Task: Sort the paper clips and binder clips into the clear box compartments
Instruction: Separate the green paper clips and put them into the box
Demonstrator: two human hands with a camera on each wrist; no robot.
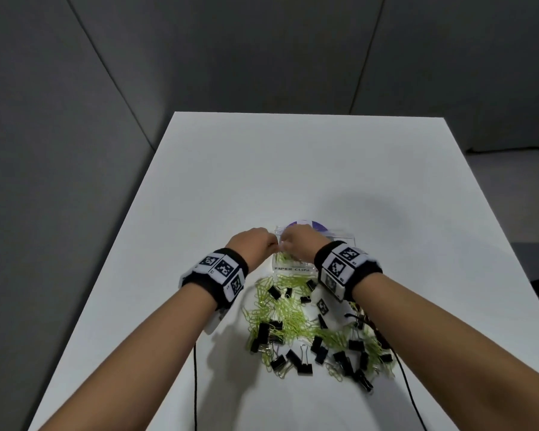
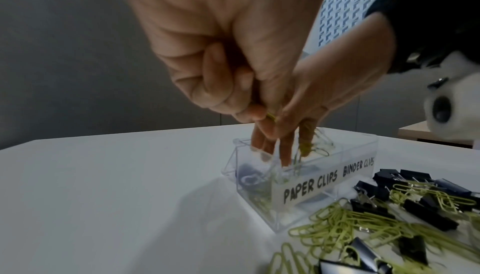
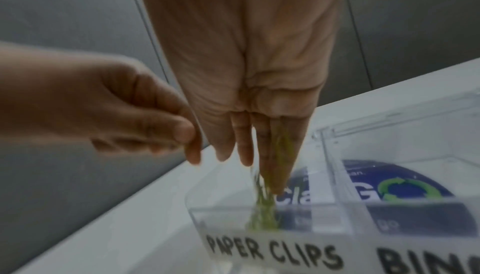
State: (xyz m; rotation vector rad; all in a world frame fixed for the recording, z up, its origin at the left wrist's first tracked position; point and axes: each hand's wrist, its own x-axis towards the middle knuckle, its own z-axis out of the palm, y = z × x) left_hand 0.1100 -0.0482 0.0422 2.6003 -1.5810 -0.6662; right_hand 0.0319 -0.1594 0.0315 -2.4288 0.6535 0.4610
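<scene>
A clear two-compartment box (image 1: pixel 293 269) labelled PAPER CLIPS and BINDER CLIPS (image 2: pixel 306 188) stands past a mixed pile. Both hands hover over its paper-clip side. My right hand (image 1: pixel 299 239) points straight fingers (image 3: pixel 244 147) down into that compartment (image 3: pixel 223 213), and green paper clips (image 3: pixel 263 210) blur downward from them. My left hand (image 1: pixel 255 241) is curled beside it, its fingertips (image 2: pixel 255 112) pinching a green paper clip (image 2: pixel 271 117). Some green clips lie inside the compartment (image 2: pixel 259 198). The binder-clip compartment (image 3: pixel 405 176) shows no clips in the right wrist view.
Green paper clips (image 1: pixel 288 315) and black binder clips (image 1: pixel 304 365) lie tangled on the white table (image 1: pixel 199 197) between my forearms. A round blue label (image 3: pixel 405 178) shows through the box floor. Black cables (image 1: pixel 195 384) run off the near edge. Grey partitions (image 1: pixel 75 119) surround the table.
</scene>
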